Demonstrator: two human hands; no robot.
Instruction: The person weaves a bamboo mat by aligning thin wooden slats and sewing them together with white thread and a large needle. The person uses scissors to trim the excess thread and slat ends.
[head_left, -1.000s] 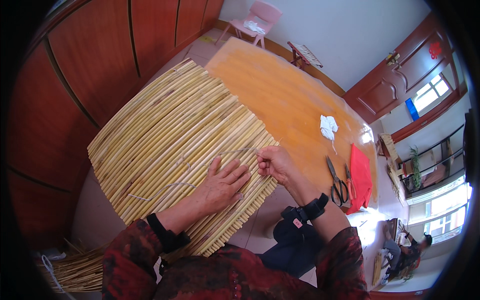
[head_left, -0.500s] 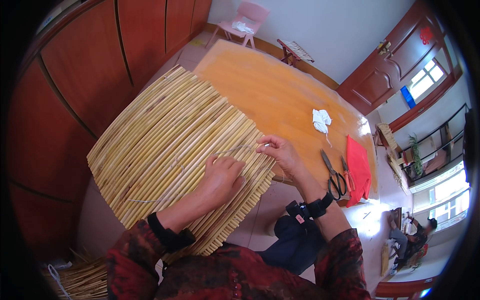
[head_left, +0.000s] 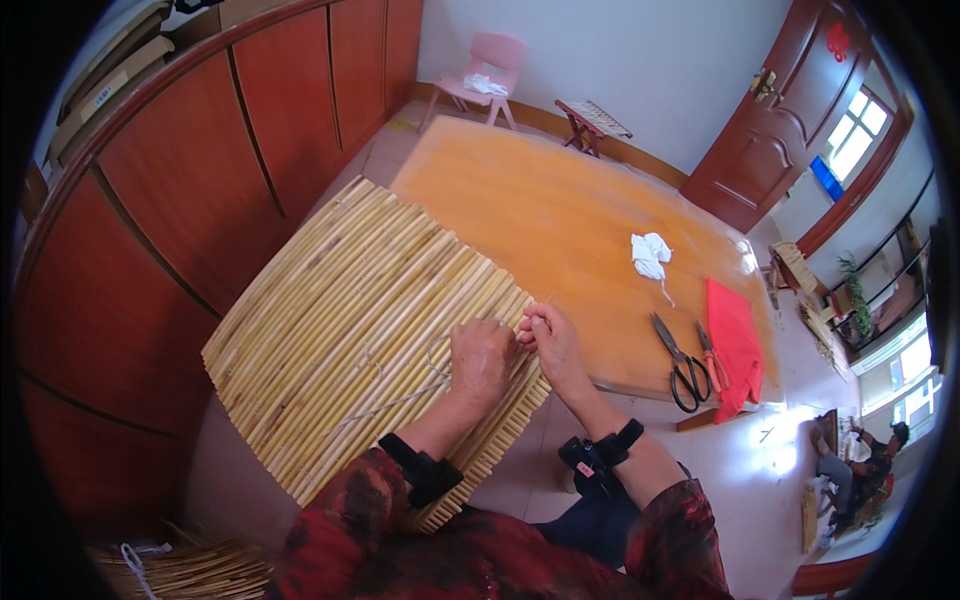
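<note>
A mat of pale yellow reed stalks (head_left: 350, 290), laid side by side, slopes across my lap and leans on the table. A thin grey cord (head_left: 395, 402) trails over it, with a loose loop beside my left hand. My left hand (head_left: 481, 362) is closed on the cord, knuckles up, low over the mat's right part. Right beside it, at the mat's right edge, my right hand (head_left: 553, 345) is closed in a pinch on the cord; the fingertips partly hide it. Both wrists wear black bands.
On the orange wooden table (head_left: 560, 230) are a crumpled white cloth (head_left: 650, 256), black scissors (head_left: 682, 365), red-handled pliers (head_left: 710, 355) and a red cloth (head_left: 735, 340). Reddish cabinets (head_left: 200, 220) line the left side. Loose stalks (head_left: 200, 572) lie lower left. Another person (head_left: 865, 465) sits far right.
My left hand has moved right, from lying on the mat into a closed grip next to my right hand. My right hand has come lower. The view has shifted, and the cord now lies in a loop.
</note>
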